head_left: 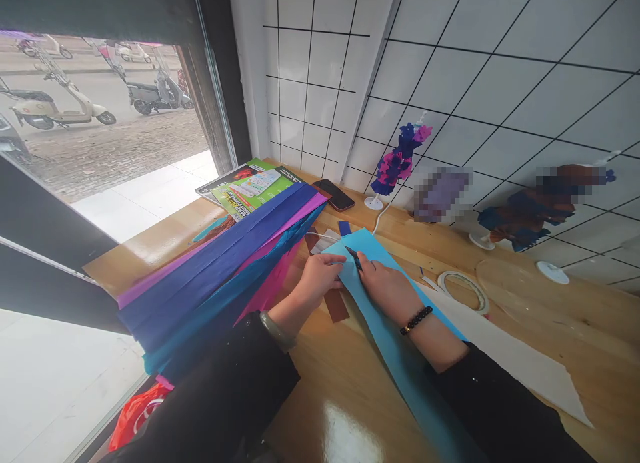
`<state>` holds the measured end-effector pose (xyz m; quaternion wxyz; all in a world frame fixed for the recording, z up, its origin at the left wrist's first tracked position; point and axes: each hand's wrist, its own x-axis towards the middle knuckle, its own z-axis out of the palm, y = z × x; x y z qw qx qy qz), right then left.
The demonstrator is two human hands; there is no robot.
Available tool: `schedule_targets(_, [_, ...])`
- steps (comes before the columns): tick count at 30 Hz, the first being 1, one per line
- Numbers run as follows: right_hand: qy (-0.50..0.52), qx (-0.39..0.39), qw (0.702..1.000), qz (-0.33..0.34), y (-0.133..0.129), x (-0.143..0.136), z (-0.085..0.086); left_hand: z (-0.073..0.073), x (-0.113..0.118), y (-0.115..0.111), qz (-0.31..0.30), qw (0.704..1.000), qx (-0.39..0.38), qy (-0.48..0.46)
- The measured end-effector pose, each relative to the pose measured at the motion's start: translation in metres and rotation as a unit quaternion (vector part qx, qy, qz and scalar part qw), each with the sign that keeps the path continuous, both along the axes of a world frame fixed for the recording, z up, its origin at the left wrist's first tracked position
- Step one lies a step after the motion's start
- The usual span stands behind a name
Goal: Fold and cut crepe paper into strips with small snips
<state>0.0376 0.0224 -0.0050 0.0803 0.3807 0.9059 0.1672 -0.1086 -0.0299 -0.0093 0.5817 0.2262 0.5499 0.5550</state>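
A long sheet of light blue paper [385, 316] runs from the wooden table's middle toward me, its far end under both hands. My left hand [319, 274] pinches the sheet's left edge near that end. In my right hand [387, 284] is a slim black craft knife [353, 256], its dark tip pointing away and left, close over the paper. Part of its handle is hidden by my fingers. Beneath the left hand lies a brown strip [337, 306]. Left of it, folded blue, pink and teal crepe paper [220, 263] spreads across the table.
Magazines [250, 183] and a phone [334, 194] lie at the back. Paper-flower stands [397, 160] line the tiled wall. A tape roll [463, 292] and white paper [520, 356] are on the right. A red bag [137, 413] sits lower left, beside the glass door.
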Motion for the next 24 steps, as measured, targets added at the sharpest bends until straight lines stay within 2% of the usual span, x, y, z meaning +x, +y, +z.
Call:
schedule_targets(6, [0.002, 0.002, 1.000, 0.000, -0.0009, 0.0013, -0.0004, -0.0056, -0.0005, 0.0019, -0.004, 1.000, 0.003, 0.010])
schedule_targets(24, [-0.001, 0.007, 1.000, 0.007, 0.0033, -0.0052, 0.0023, 0.0007, 0.0004, -0.0007, 0.000, 1.000, -0.001, -0.001])
